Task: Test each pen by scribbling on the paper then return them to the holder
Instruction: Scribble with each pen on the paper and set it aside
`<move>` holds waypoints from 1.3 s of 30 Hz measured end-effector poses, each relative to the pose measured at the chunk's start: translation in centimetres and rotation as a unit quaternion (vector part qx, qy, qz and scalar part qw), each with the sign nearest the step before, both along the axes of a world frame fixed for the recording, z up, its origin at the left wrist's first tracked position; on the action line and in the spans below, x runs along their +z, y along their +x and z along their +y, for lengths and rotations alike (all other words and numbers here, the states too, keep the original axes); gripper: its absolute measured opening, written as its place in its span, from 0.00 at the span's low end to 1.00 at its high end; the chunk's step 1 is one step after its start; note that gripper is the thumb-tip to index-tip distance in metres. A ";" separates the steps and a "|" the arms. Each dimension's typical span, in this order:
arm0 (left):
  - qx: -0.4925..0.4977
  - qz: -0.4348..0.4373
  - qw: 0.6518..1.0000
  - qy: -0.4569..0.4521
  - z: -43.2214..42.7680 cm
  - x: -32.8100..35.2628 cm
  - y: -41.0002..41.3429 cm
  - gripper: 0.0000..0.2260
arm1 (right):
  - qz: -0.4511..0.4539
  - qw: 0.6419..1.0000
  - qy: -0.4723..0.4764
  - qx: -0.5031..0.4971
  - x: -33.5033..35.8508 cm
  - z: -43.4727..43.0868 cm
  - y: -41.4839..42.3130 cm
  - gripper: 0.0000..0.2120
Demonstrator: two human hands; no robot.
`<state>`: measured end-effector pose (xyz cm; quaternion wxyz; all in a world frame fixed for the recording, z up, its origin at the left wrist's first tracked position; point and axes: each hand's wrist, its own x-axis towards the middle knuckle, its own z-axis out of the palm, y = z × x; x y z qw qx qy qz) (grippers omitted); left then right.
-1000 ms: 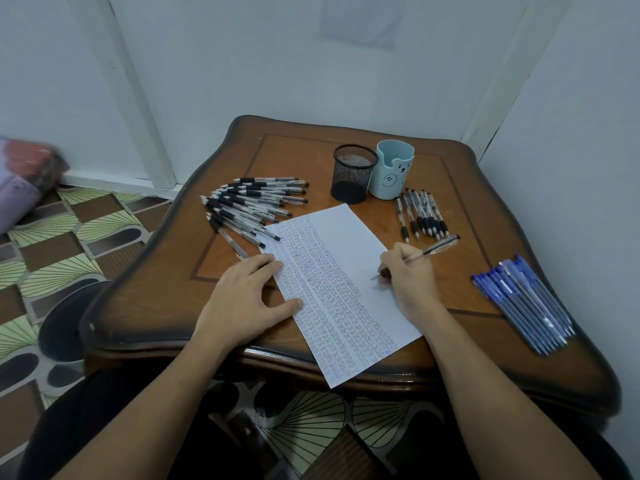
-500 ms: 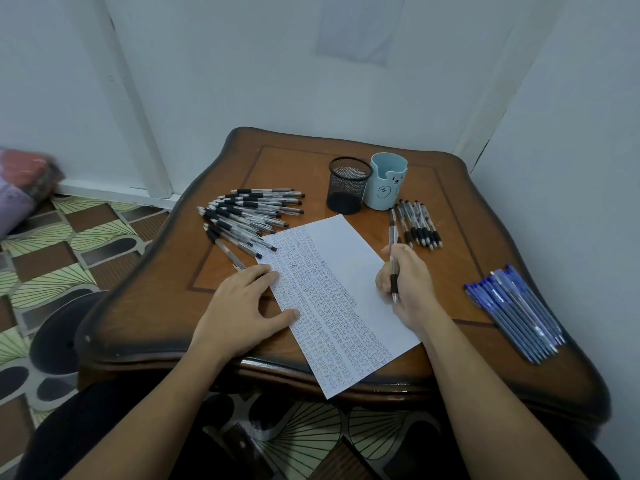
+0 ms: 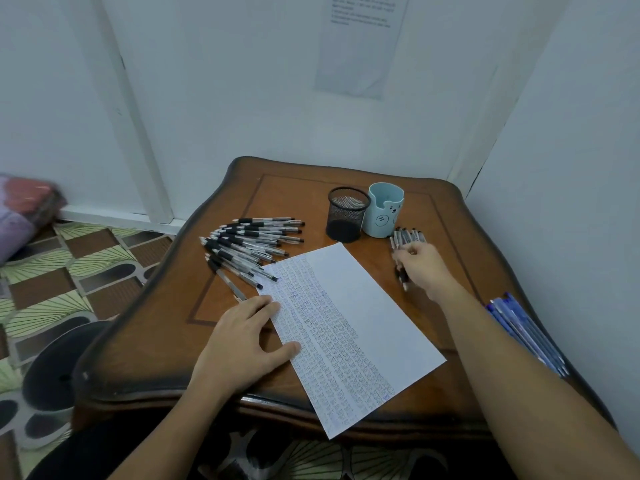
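I counted two holders, a mesh cup [image 3: 348, 216] and a bear-faced cup [image 3: 384, 216], one paper [image 3: 363, 306] of unreadable scribbles, and three pen lots too overlapped to count: black pens [image 3: 249, 244] left, a bunch [image 3: 407, 235] beside the bear-faced cup, blue pens [image 3: 523, 327] right. The left hand [image 3: 239, 344] pressed the paper flat, fingers together; the right hand [image 3: 424, 268] curled over a pen [image 3: 401, 277] at the bunch, grip too blurred to tell.
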<state>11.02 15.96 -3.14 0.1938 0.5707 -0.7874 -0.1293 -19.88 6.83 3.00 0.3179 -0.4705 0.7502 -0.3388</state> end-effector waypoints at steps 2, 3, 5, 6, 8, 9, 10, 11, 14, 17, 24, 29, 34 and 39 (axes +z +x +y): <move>0.000 -0.001 1.000 -0.001 0.0 0.0 0.0 0.44 | 0.074 0.997 -0.001 0.003 0.2 -1.6 -0.8 0.08; 0.000 -0.001 1.000 -0.002 -0.1 -0.1 0.0 0.43 | 0.107 0.994 0.006 0.005 0.3 -2.3 -1.1 0.08; -0.001 0.002 1.000 -0.003 -0.1 -0.1 0.0 0.43 | 0.183 0.983 0.025 0.010 0.5 -3.3 -1.3 0.09; -0.001 0.002 1.000 -0.003 0.0 0.0 0.0 0.43 | 0.227 0.973 0.025 0.009 0.6 -3.4 -1.1 0.10; -0.001 -0.003 1.000 -0.002 0.0 0.0 0.0 0.43 | 0.304 0.952 -0.014 0.015 0.4 -3.4 -0.3 0.11; 0.001 -0.004 1.000 -0.002 -0.1 0.0 0.1 0.43 | 0.319 0.946 -0.047 0.031 0.2 -3.1 0.5 0.11; 0.001 -0.006 1.000 -0.001 -0.1 0.0 0.1 0.44 | 0.315 0.944 -0.078 0.060 0.0 -2.8 1.5 0.10; 0.000 -0.009 1.000 0.000 -0.1 0.0 0.1 0.44 | 0.298 0.944 -0.101 0.103 -0.2 -2.5 2.8 0.10; -0.002 -0.010 1.000 -0.001 -0.1 0.1 0.1 0.43 | 0.227 0.938 -0.090 0.245 -1.1 -2.3 7.0 0.11; -0.001 -0.002 1.000 -0.007 0.0 0.1 0.0 0.42 | 0.154 0.948 -0.073 0.270 -2.1 -2.5 11.6 0.13; -0.001 -0.008 1.000 -0.013 -0.1 0.0 0.2 0.40 | 0.174 0.956 -0.065 0.229 -3.1 -4.5 16.3 0.09; -0.001 -0.006 1.000 -0.019 -0.1 -0.1 0.3 0.41 | 0.071 0.973 -0.102 0.194 -3.2 -4.7 16.0 0.03; -0.002 -0.012 1.000 -0.011 -0.2 -0.2 0.3 0.42 | -0.228 0.962 -0.120 0.083 -1.4 -3.2 13.5 0.01; -0.003 -0.016 1.000 -0.005 -0.1 -0.1 0.3 0.43 | -0.451 0.881 -0.139 -0.019 0.1 -0.7 11.2 0.03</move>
